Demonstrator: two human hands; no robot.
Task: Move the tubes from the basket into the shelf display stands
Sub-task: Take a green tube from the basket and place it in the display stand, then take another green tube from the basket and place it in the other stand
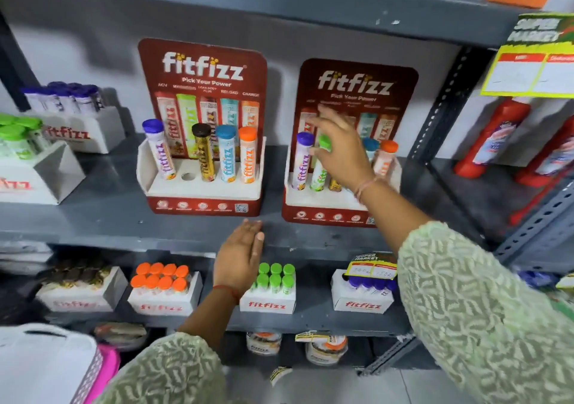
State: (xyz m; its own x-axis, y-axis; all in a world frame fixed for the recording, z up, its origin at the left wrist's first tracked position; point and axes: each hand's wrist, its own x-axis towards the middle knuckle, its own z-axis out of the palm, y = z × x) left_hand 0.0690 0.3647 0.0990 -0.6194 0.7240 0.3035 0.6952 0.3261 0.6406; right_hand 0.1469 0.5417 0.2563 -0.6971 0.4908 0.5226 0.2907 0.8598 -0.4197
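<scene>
Two red fitfizz display stands sit on the grey shelf. The left stand (202, 193) holds purple, brown, blue and orange-capped tubes, with one empty hole (187, 176) second from its left. The right stand (323, 202) holds a purple tube (301, 167) and a green tube (320, 176); blue and orange caps show behind my right hand (341, 152). That hand hovers over the right stand with fingers spread and the thumb beside the green cap. My left hand (239, 257) is flat and empty at the shelf's front edge. A pink and white basket (102, 369) shows at bottom left.
White fitfizz boxes of tubes (270, 305) line the lower shelf, and more stand at the far left (77, 133). Red bottles (494, 136) lie in the bay to the right, behind a perforated metal upright (447, 108). A yellow price tag (534, 71) hangs at top right.
</scene>
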